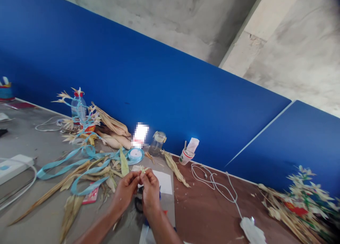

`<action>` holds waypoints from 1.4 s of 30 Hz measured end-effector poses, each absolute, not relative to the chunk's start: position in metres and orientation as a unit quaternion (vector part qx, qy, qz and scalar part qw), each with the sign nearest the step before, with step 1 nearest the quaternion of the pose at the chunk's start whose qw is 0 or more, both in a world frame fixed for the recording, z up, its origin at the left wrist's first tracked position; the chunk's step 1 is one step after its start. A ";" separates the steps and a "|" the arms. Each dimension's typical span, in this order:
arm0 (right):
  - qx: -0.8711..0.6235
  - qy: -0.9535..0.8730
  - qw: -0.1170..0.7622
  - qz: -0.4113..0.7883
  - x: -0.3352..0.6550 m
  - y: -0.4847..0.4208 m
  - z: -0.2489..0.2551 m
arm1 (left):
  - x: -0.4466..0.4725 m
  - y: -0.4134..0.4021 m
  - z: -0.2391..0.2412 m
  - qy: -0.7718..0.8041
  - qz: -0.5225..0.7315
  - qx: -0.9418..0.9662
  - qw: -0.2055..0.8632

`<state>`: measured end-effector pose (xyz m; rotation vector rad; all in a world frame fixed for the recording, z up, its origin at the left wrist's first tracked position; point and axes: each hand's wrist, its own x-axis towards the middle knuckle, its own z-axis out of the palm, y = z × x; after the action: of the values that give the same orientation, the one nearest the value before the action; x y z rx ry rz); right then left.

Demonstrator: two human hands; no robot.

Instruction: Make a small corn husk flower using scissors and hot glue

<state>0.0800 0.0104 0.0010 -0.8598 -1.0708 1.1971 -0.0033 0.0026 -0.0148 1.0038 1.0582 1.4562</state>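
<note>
My left hand [126, 190] and my right hand [151, 191] come together over the grey table, fingers pinched. Between their fingertips is a small pale corn husk flower [143, 169], mostly covered by the fingers. Below them, a dark looped handle [138, 204], perhaps of scissors, partly shows. Behind my hands lies a white paper sheet [165, 182]. To the left, light blue ribbon [62, 162] trails from a roll [136, 154] across dry corn husks [69, 176]. A greenish husk strip [124, 162] stands close to my left hand.
Against the blue partition [159, 77] stand a bottle [79, 109] behind ribbon-wrapped husk flowers, a glass jar [158, 143] and a paper cup [186, 156]. A white cable [212, 182] crosses the brown table. More husks [283, 215] lie at right, a white power strip [16, 168] at left.
</note>
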 end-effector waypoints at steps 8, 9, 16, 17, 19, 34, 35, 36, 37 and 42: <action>-0.354 -0.411 0.622 0.565 0.078 0.016 -0.008 | -0.008 0.004 -0.007 0.445 0.618 0.404 0.507; -0.356 -0.413 0.621 0.563 0.078 0.017 -0.008 | -0.008 0.004 -0.008 0.444 0.617 0.404 0.508; -0.360 -0.429 0.615 0.555 0.079 0.017 -0.007 | -0.005 0.005 -0.014 0.437 0.610 0.412 0.517; -0.363 -0.432 0.614 0.552 0.079 0.017 -0.007 | -0.005 0.005 -0.014 0.435 0.607 0.413 0.521; -0.375 -0.439 0.614 0.539 0.080 0.017 -0.008 | -0.004 0.005 -0.013 0.433 0.605 0.414 0.525; -0.432 -0.385 0.627 0.522 0.091 0.016 0.006 | -0.011 0.006 -0.009 0.433 0.629 0.369 0.530; -0.428 -0.388 0.625 0.526 0.094 0.016 0.010 | -0.011 0.006 -0.010 0.428 0.635 0.361 0.532; -0.421 -0.392 0.624 0.530 0.097 0.017 0.015 | -0.011 0.007 -0.010 0.422 0.641 0.354 0.534; -0.414 -0.395 0.622 0.534 0.101 0.017 0.020 | -0.011 0.007 -0.010 0.418 0.646 0.349 0.534; -0.448 -0.483 0.568 0.494 0.132 0.014 0.045 | -0.013 0.008 -0.008 0.423 0.651 0.331 0.536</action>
<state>0.1318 0.0143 0.0449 -1.0525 -1.1346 1.1607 -0.0127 0.0078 -0.0081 0.7894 1.0080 1.5503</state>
